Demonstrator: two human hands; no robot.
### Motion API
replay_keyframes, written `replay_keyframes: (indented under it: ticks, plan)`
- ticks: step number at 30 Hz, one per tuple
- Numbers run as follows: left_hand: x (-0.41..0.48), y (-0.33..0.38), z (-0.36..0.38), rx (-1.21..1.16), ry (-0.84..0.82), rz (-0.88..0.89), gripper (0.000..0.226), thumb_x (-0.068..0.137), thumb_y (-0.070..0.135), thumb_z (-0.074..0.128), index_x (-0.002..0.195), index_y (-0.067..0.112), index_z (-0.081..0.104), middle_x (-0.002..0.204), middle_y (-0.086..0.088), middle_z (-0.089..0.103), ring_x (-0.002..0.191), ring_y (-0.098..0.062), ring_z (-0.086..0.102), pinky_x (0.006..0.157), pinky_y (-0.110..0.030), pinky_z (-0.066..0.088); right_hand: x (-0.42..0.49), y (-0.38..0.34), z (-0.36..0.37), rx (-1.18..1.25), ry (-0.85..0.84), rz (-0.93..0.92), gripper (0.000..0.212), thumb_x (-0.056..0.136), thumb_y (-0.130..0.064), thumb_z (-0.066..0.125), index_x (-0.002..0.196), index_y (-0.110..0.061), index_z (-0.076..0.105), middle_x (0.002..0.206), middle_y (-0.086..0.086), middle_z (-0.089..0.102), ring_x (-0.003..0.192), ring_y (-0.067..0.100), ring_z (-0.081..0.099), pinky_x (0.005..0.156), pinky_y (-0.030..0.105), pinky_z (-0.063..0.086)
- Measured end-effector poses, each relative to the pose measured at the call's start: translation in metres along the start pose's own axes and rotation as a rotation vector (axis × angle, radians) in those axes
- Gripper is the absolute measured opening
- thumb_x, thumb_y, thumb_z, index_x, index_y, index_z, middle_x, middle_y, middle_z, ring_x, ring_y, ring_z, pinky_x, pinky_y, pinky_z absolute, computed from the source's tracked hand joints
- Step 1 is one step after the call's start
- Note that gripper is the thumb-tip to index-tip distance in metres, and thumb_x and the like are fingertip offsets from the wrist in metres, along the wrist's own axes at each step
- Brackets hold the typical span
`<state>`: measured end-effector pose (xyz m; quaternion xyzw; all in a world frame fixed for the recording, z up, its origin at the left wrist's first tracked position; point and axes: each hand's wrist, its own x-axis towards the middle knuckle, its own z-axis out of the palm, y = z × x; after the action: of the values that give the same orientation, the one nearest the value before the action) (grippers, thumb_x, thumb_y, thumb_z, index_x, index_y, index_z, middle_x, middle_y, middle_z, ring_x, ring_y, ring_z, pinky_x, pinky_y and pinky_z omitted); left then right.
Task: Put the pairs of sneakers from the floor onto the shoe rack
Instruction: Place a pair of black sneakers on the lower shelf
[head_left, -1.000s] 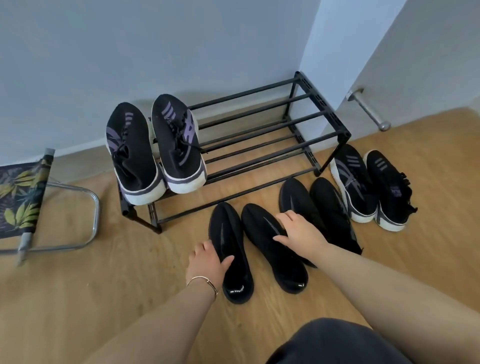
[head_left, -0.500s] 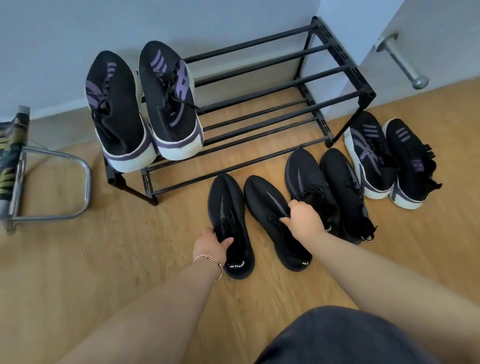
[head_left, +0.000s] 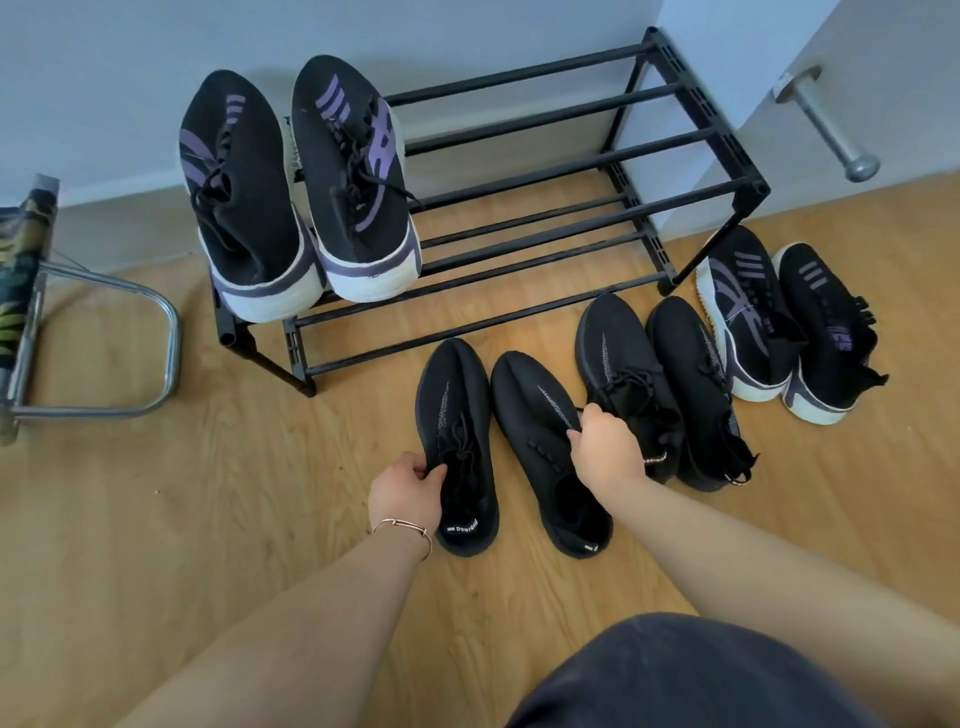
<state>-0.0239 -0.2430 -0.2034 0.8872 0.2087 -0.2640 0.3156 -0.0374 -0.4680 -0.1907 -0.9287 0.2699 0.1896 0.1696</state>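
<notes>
A black two-tier shoe rack (head_left: 571, 171) stands against the wall. One black-and-purple pair (head_left: 296, 192) with white soles rests on its top tier at the left. On the floor in front lie an all-black pair, a second all-black pair (head_left: 660, 384), and another black-and-purple pair (head_left: 789, 327) at the right. My left hand (head_left: 408, 491) grips the left side of the left black sneaker (head_left: 460, 415). My right hand (head_left: 608, 444) pinches the upper of the right black sneaker (head_left: 545, 431) near its laces. Both shoes rest on the floor.
A folding stool (head_left: 78, 332) with a chrome frame and leaf-print fabric stands at the left. A door with a metal handle (head_left: 826, 124) is at the back right, beside the rack. The rack's lower tier and the right part of the top tier hold nothing.
Both hands slid from lying on top of the near black pair to gripping its shoes, fingers closing. The camera tilted down and moved closer.
</notes>
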Motion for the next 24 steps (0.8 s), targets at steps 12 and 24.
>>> replay_keyframes:
  ticks: [12, 24]
  plan:
    - [-0.001, -0.01, -0.049, -0.059, -0.001, 0.041, 0.017, 0.087, 0.037, 0.066, 0.09, 0.02, 0.07, 0.082, 0.008, 0.071, 0.076, -0.012, 0.066, 0.062, -0.026, 0.052, -0.01, -0.015, -0.023, 0.216, -0.007, 0.062, 0.025, 0.095, -0.024, 0.06, 0.077, -0.011, 0.049, 0.072, 0.0, 0.055, 0.067, 0.019, 0.055, 0.063, 0.031, 0.045]
    - [0.046, 0.039, -0.101, -0.176, 0.202, 0.039, 0.023, 0.09, 0.036, 0.062, 0.101, 0.019, 0.072, 0.091, 0.002, 0.073, 0.083, -0.02, 0.065, 0.071, -0.029, 0.052, 0.045, -0.112, -0.057, 0.378, 0.041, -0.021, 0.021, 0.095, -0.03, 0.061, 0.087, -0.011, 0.065, 0.078, 0.002, 0.061, 0.074, 0.021, 0.058, 0.06, 0.025, 0.039]
